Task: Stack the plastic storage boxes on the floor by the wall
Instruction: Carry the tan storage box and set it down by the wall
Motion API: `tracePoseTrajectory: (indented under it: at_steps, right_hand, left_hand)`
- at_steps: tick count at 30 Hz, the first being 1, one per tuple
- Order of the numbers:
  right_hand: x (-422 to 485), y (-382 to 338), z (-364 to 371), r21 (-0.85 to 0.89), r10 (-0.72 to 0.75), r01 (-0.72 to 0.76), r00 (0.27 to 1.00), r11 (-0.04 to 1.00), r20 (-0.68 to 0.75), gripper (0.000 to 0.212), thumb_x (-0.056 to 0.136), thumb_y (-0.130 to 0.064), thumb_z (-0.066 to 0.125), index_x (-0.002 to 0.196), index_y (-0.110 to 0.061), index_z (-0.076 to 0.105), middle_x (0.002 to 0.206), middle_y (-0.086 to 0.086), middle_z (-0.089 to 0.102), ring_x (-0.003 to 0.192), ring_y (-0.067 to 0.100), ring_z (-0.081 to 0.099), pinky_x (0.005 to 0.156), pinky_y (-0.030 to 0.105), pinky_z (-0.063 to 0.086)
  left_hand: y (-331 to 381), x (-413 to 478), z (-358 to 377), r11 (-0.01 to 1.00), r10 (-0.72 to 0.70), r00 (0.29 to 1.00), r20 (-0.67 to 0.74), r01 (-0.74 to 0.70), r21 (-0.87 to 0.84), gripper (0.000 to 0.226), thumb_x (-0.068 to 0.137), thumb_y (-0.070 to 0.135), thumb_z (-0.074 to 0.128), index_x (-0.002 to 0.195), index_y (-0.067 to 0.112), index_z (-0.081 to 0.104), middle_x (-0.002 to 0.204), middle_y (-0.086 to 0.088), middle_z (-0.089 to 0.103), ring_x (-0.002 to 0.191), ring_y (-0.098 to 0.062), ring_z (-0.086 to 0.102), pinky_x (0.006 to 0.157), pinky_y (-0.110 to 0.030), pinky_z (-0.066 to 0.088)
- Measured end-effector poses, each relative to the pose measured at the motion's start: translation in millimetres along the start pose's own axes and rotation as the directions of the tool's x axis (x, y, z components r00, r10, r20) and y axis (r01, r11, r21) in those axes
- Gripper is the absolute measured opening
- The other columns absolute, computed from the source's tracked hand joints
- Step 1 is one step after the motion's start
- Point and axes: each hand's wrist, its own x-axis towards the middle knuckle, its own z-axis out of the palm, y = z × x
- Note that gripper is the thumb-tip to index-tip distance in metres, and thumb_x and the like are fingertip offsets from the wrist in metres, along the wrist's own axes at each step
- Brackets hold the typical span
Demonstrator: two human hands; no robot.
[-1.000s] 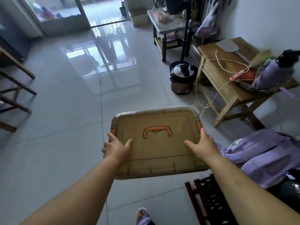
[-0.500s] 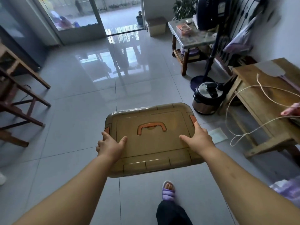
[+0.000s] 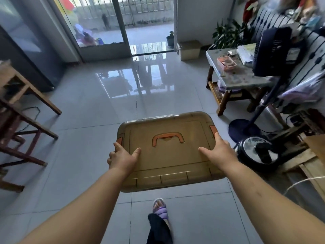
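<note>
Aloft, a brown storage box carried in both hands
Left hand and right hand grasp its opposite sides, thumbs on the lid, above the tiled floor

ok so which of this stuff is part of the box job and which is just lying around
Job:
box
left hand, gripping it
right hand, gripping it

Lying about:
fan
cooker
table
plant
carton
</note>
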Motion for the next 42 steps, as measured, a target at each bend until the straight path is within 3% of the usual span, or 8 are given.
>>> tracePoseTrajectory:
  at_steps: [12, 16, 28, 39, 42]
  right_hand:
    - [250.4, -144.1, -53.2, 0.058, 0.048, -0.042, 0.993, 0.997, -0.111, 0.090, 0.083, -0.050, 0.065, 0.153, -0.021, 0.015, 0.151, 0.017, 0.032, 0.134, 0.041, 0.038, 0.105, 0.054, 0.041]
    - [325.5, -176.3, -75.0, 0.054, 0.058, -0.051, 0.988, 0.997, -0.145, 0.089, 0.082, -0.050, 0.066, 0.152, -0.020, 0.019, 0.147, 0.017, 0.036, 0.131, 0.038, 0.041, 0.103, 0.050, 0.043]
    - [598.9, -268.5, -131.2, 0.005, 0.053, -0.053, 0.993, 0.999, -0.101, 0.092, 0.083, -0.051, 0.065, 0.153, -0.019, 0.016, 0.154, 0.016, 0.030, 0.141, 0.039, 0.030, 0.110, 0.050, 0.032]
    - [819.7, -363.9, -156.3, 0.010, 0.058, -0.057, 0.992, 0.998, -0.112, 0.091, 0.080, -0.054, 0.066, 0.152, -0.025, 0.018, 0.152, 0.014, 0.033, 0.139, 0.036, 0.034, 0.105, 0.051, 0.039]
    - [890.0, -393.6, -162.3, 0.030, 0.108, -0.105, 0.986, 0.994, -0.127, 0.093, 0.080, -0.052, 0.066, 0.153, -0.023, 0.017, 0.153, 0.013, 0.031, 0.140, 0.036, 0.031, 0.110, 0.053, 0.036]
  left_hand:
    - [190.2, 258.4, -64.6, 0.991, 0.136, 0.991, 0.003, -0.136, -0.012, 0.101, 0.087, 0.061, 0.053, 0.156, 0.011, 0.000, 0.153, -0.028, 0.029, 0.136, -0.046, 0.037, 0.105, -0.052, 0.041]
    - [251.4, 321.9, -75.6, 0.986, 0.168, 0.986, 0.007, -0.168, -0.014, 0.100, 0.088, 0.061, 0.052, 0.156, 0.010, 0.000, 0.152, -0.028, 0.030, 0.136, -0.047, 0.037, 0.106, -0.052, 0.039]
    - [434.0, 540.5, -82.0, 0.995, 0.101, 0.995, 0.005, -0.101, 0.011, 0.101, 0.086, 0.063, 0.053, 0.156, 0.011, 0.002, 0.150, -0.028, 0.032, 0.133, -0.046, 0.041, 0.103, -0.051, 0.044]
    - [570.1, 740.6, -93.4, 0.993, 0.113, 0.993, 0.027, -0.112, -0.032, 0.100, 0.086, 0.061, 0.054, 0.156, 0.011, 0.003, 0.151, -0.026, 0.033, 0.134, -0.045, 0.041, 0.101, -0.051, 0.046]
    - [617.6, 810.3, -98.9, 0.992, 0.122, 0.991, 0.046, -0.121, -0.015, 0.101, 0.086, 0.060, 0.055, 0.156, 0.010, 0.002, 0.150, -0.029, 0.033, 0.133, -0.046, 0.040, 0.103, -0.052, 0.043]
